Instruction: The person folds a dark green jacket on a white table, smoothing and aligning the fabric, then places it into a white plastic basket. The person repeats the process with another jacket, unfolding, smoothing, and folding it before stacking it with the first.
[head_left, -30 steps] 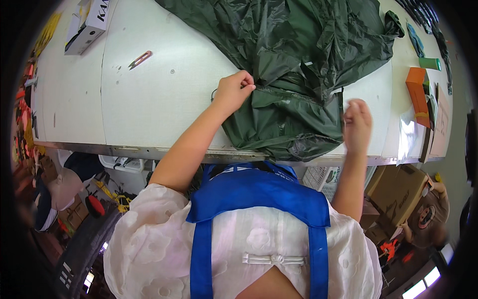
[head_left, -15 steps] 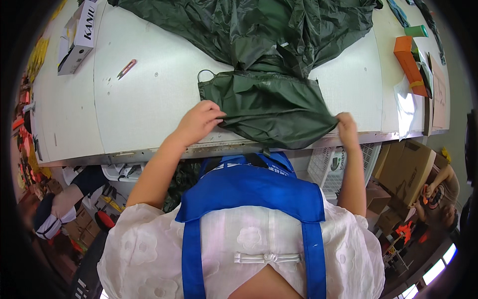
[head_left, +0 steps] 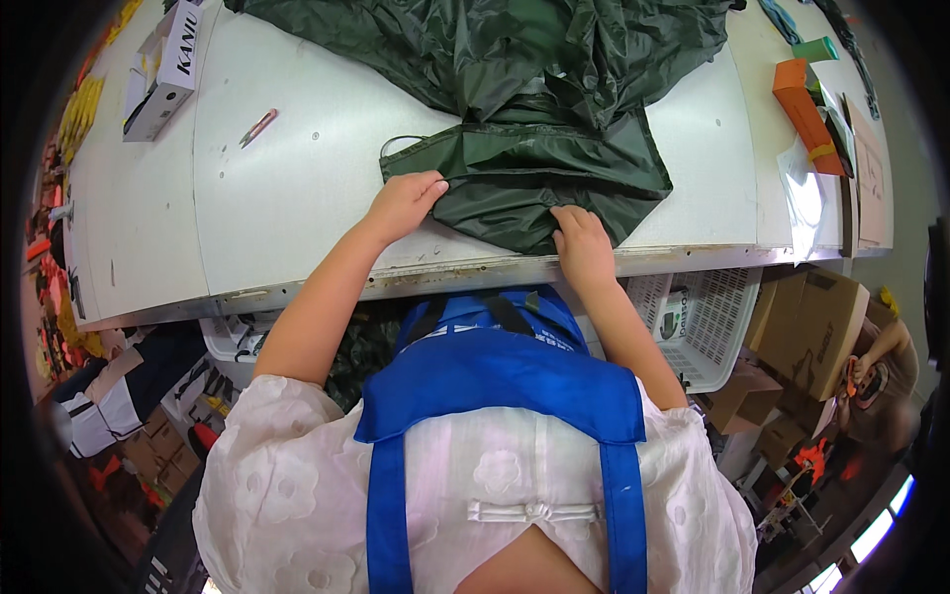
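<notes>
We see both hands pressed on a dark green garment (head_left: 524, 183) spread over a white table (head_left: 297, 198), filling the upper middle of the frame. The folded part nearest us is a wedge whose long axis runs left to right across the picture; its lower edge narrows to a point aimed at the table's near edge, just below centre. The rest of the fabric lies crumpled above it, trailing off toward the upper edge and upper right.

The left hand (head_left: 401, 203), left of centre, lies palm down with fingers curled over the left corner of the fold; we cannot tell whether it pinches the cloth or only presses it. The right hand (head_left: 582, 243), just right of centre, rests flat with fingers together on the lower tip of the wedge, pressing rather than grasping. The two hands are near each other, with folded cloth between them.

In the upper left lie a long white box (head_left: 163, 69) and, just right of it, a small red-tipped tool (head_left: 257, 127). At the upper right an orange box (head_left: 807, 114) sits near the table's edge. Below the table on the right stands a white slotted basket (head_left: 708, 322).
</notes>
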Motion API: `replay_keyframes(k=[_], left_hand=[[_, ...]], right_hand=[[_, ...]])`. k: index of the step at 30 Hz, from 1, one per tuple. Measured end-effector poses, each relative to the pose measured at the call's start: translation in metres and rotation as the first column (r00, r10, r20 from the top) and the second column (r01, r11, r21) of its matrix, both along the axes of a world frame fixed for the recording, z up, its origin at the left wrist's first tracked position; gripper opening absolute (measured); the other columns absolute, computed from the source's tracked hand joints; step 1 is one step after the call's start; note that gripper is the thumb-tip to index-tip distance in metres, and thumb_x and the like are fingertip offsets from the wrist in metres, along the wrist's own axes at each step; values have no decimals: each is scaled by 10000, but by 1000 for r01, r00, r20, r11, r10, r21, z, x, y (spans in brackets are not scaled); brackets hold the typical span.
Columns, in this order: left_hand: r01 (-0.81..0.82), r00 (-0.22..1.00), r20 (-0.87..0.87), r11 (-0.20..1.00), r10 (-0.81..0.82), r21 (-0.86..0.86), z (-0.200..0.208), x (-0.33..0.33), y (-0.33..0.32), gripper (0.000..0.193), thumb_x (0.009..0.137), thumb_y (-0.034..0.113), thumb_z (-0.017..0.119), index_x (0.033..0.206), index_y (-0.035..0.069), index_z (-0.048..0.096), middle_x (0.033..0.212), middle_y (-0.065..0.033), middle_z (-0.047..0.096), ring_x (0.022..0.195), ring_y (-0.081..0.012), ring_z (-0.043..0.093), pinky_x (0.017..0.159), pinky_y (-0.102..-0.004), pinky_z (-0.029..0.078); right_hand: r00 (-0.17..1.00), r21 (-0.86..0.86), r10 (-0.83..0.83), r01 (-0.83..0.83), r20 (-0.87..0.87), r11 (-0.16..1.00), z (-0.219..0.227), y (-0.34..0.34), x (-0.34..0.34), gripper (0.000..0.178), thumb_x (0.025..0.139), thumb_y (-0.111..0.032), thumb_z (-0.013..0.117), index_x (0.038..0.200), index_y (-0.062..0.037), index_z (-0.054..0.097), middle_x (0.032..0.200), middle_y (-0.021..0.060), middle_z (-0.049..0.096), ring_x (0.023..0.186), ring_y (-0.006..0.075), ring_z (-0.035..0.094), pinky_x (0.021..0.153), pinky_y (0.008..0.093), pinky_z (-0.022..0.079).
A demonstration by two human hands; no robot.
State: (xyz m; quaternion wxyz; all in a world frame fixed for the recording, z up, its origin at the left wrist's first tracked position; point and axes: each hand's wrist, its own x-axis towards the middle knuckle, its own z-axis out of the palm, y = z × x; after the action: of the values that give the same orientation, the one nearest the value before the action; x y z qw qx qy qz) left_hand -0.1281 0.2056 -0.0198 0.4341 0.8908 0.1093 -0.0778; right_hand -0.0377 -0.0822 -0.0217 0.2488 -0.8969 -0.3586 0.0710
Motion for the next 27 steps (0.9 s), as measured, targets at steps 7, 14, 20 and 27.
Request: replay_keyframes(k=[7,14,20,27], left_hand=[[20,997,66,991,-29,129,7,-4,17,279,893,275,542,763,30,575,746,-143,594,762,-343,565,660,-417,451],[182,981,2,929,-193,322,3,-10,24,226,778,254,574,653,67,591,675,-47,587,789,-257,552,721,-392,438],[-112,991,122,847,56,520,-3,-32,23,147,756,202,665,857,96,651,951,-104,600,935,-289,550,905,-455,387],[-780,495,-315,255,810,-571,-8,-64,-29,673,813,89,714,1365,-45,353,1333,-163,420,1077,-217,532,772,-298,488]], right_hand=[[947,136,180,-221,264,966,73,-14,-12,140,702,-81,642,839,-86,612,938,38,581,968,257,550,911,436,436],[890,-69,370,-401,-266,914,28,-36,-47,172,772,-109,646,929,-73,587,956,90,567,996,296,558,1014,500,380],[997,-131,72,-71,1,989,5,-17,-43,551,785,-262,702,1290,-133,525,1387,115,421,1295,369,362,1022,614,256],[970,-152,171,-197,-172,969,11,18,-56,657,800,-462,645,1400,-299,433,1561,54,190,1427,419,90,1030,741,58]])
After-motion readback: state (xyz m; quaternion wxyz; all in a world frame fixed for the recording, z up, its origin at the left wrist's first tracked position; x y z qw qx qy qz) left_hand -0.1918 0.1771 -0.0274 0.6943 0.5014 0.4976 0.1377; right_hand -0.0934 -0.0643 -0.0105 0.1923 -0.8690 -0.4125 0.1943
